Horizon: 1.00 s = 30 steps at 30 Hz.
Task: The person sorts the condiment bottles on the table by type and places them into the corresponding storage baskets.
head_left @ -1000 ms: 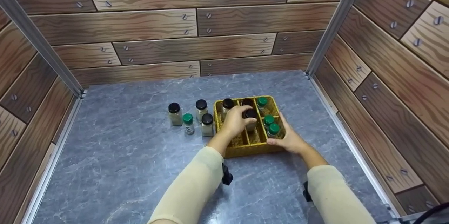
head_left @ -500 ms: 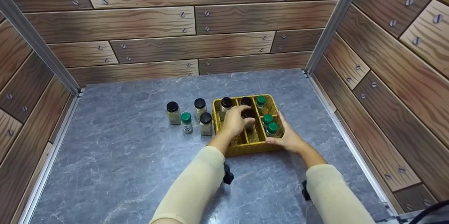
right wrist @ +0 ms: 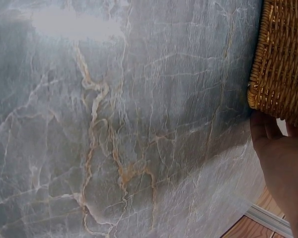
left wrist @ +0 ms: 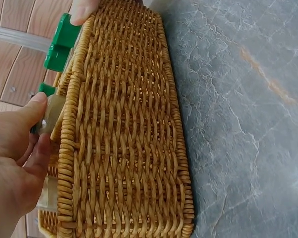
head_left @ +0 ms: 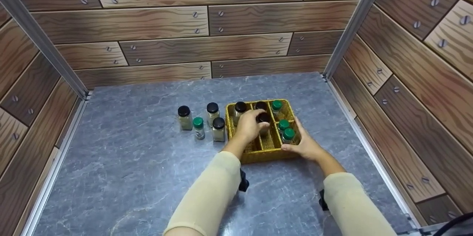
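Observation:
My left hand [head_left: 250,128] reaches over the wicker basket [head_left: 271,154] and grips a spice jar with a black lid [head_left: 263,118] in the middle column. In the left wrist view, the thumb and fingers pinch this jar [left wrist: 53,113] just past the basket's rim. My right hand [head_left: 306,146] holds the basket's near right corner, with the thumb on the front rim and the fingers along the side. Two green-lidded jars, one with a green cap [head_left: 288,134], share the near right compartment. Another green-lidded jar [head_left: 276,105] stands behind them. Black-lidded jars [head_left: 240,108] occupy the back compartments.
Left of the basket, several jars stand on the grey marbled table [head_left: 129,162]: a black-lidded jar [head_left: 185,118] farthest left, a green-lidded shaker [head_left: 198,128], and two more black-lidded ones close to the basket. Wood-patterned walls [head_left: 159,25] enclose the table at the back and sides.
The jar in my left hand appears to sit very slightly lower in the basket's middle column. Both hands and the basket stay nearly in place; the head view shifts a little.

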### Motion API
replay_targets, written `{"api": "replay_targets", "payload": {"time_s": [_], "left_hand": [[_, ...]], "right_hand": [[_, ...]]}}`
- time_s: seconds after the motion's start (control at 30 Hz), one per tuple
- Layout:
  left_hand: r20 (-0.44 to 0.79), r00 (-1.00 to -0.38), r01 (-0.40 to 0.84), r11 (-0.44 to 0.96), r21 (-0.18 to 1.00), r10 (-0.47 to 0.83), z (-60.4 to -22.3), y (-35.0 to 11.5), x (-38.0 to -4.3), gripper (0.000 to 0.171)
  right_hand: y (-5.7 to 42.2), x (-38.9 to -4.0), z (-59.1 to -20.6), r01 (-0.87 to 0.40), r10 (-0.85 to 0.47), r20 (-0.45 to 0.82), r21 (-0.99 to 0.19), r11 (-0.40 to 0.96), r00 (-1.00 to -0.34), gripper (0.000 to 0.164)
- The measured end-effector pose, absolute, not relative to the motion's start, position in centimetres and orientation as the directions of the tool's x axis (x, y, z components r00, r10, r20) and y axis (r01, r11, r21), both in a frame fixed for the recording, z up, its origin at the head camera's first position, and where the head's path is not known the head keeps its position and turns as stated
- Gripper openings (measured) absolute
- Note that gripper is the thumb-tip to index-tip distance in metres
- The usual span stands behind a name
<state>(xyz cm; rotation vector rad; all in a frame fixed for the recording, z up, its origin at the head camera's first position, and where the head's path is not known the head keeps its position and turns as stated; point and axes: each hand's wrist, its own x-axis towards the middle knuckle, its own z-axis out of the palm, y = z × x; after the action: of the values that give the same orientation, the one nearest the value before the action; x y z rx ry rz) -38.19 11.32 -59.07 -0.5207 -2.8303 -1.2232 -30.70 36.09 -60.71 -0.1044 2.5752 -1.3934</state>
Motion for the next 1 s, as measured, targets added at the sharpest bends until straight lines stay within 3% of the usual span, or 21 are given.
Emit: {"api": "replay_targets", "payload": {"time_s": [0.2,0.3,0.43,0.53,0.77,1.0], "left_hand": [[0.106,-0.954,0.265,0.628,0.732,0.28,-57.7,11.0,-37.2,0.055],[0.181,-0.947,0.314,0.642,0.699,0.266,-60.8,11.6,-38.8,0.058],[0.195,-0.946,0.32,0.651,0.689,0.258,-60.9,11.6,-38.8,0.057],[0.132,-0.959,0.268,0.639,0.721,0.253,-58.1,11.1,-37.2,0.055],[0.105,-0.969,0.224,0.623,0.75,0.222,-57.8,11.1,-36.6,0.058],[0.243,-0.949,0.313,0.547,0.776,0.198,-60.1,11.3,-36.5,0.051]], "right_hand": [[36.0,-30.7,-60.8,0.028,-0.17,-0.142,-0.84,0.541,-0.975,0.135],[36.0,-30.8,-60.9,0.017,-0.18,-0.137,-0.839,0.544,-0.974,0.136],[36.0,-30.8,-60.9,0.015,-0.18,-0.135,-0.836,0.549,-0.974,0.135],[36.0,-30.8,-60.9,0.024,-0.173,-0.141,-0.837,0.547,-0.975,0.135],[36.1,-30.9,-60.9,0.017,-0.177,-0.135,-0.837,0.547,-0.975,0.136],[36.0,-30.7,-60.8,0.018,-0.174,-0.134,-0.84,0.542,-0.976,0.136]]}}
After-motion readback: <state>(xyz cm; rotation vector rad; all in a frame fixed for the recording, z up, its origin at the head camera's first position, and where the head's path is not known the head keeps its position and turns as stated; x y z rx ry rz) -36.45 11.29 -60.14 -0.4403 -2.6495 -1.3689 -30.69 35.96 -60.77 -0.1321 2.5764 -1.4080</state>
